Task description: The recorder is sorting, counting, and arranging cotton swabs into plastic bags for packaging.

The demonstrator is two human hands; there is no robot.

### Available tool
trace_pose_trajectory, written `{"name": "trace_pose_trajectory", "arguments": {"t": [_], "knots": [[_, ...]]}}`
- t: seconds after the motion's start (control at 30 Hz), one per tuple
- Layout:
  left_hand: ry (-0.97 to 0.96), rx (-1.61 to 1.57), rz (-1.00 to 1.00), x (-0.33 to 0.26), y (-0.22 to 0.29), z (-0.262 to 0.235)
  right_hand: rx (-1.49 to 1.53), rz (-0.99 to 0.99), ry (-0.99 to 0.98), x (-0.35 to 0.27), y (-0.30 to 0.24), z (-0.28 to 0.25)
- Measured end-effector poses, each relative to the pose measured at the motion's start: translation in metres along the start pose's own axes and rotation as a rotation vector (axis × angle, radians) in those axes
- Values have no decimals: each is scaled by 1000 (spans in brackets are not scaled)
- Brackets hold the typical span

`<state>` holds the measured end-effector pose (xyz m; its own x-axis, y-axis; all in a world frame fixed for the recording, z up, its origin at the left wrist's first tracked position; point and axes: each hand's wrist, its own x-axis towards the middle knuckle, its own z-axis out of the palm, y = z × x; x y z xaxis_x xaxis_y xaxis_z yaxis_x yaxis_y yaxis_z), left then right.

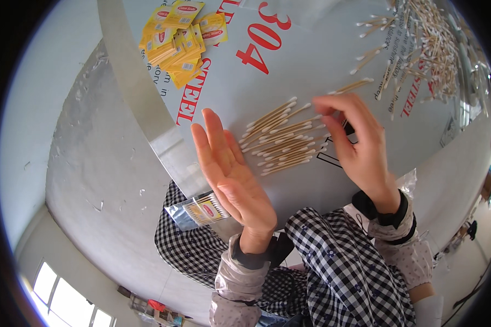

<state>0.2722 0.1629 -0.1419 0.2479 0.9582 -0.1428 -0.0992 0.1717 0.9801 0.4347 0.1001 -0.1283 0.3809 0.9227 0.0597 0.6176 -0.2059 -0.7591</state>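
A loose row of cotton swabs [283, 139] lies on the grey tabletop between my hands. My left hand [232, 174] is open at the row's left end, its fingers stretched out and the palm turned toward the swabs. At the right end, my right hand [357, 136] is curled, thumb and fingertips drawn together close to the swab tips. Whether a swab is between those fingertips is hard to make out. Just beyond the right fingers, a few swabs [353, 86] lie partly behind the hand.
A heap of loose cotton swabs [439, 54] spreads over the far right. Yellow printed packets [180, 41] are piled at the far left. Near my left wrist, a clear bag of swabs with a yellow label [204, 210] rests by the table's metal edge [172, 158].
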Motion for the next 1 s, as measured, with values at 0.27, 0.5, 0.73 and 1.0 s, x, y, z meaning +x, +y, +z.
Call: {"name": "trace_pose_trajectory", "arguments": {"t": [0.27, 0.5, 0.73, 1.0], "knots": [[42, -70, 24, 3, -5, 9, 681, 139, 105, -8, -4, 28], [30, -125, -36, 10, -1, 16, 684, 106, 152, 4, 2, 28], [-16, -159, -29, 14, -1, 25, 700, 80, 63, 4, -8, 41], [-18, -206, -29, 23, 1, 20, 649, 48, 80, 29, 1, 34]]}}
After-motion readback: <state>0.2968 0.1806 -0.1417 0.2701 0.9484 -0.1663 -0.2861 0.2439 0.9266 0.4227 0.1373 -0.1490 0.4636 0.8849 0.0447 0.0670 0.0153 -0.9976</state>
